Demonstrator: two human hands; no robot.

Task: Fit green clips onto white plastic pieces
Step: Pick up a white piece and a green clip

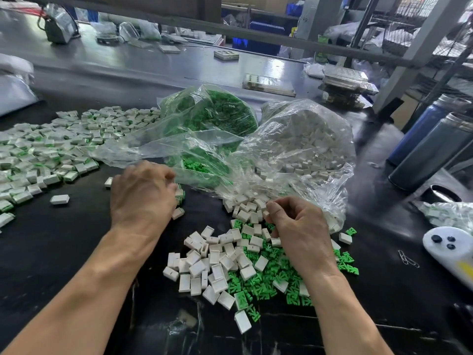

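Here our right hand [298,226] curls over the near heap of white pieces [215,262] and green clips [271,275], its catch hidden; our left hand [143,193], curled, holds assembled pieces [180,196] further left.

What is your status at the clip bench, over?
Left hand grips assembled pieces. Right hand pinches a white piece. Loose green clips below. Plastic bag crowds the right hand.
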